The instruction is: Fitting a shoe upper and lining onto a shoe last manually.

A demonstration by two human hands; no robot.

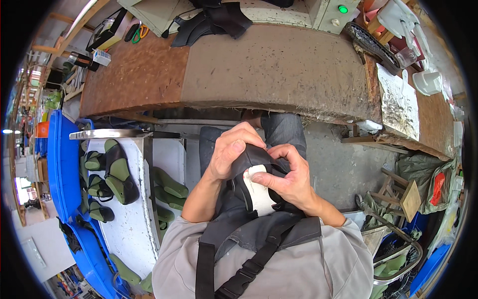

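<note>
Left hand: my left hand (230,152) is curled over the top of the dark shoe upper (251,174), fingers closed down on its far end, gripping it from above.
Right hand: my right hand (289,179) is wrapped round the right flank of the same piece, thumb pressed flat on the white insole panel (259,192) and fingertips pinching the dark edge near the top.
Where the shoe is: it sits in my lap over the grey apron (264,234), just below the near edge of the worn brown workbench (269,65), not resting on the bench at all.
What I cannot tell: whether the dark edge is already stuck down under my fingers; the hands cover that seam.
Risk, slipping: I judge the piece could twist or drop between my knees, since only two hands and a soft lap carry it.
Risk, misalignment: uneven pull from the left fingers could drag the dark edge off line on the white panel and leave a wrinkle.
Risk, pinched skin: both sets of fingertips meet at the same spot near the top, so one could nip the other.
Left of me: green-and-black shoes (117,172) lie on a white tray table (127,234) beside blue crates (62,164), well apart from my hands.
Far bench edge: dark material (214,22) and scissors (137,32) lie out of reach.
</note>
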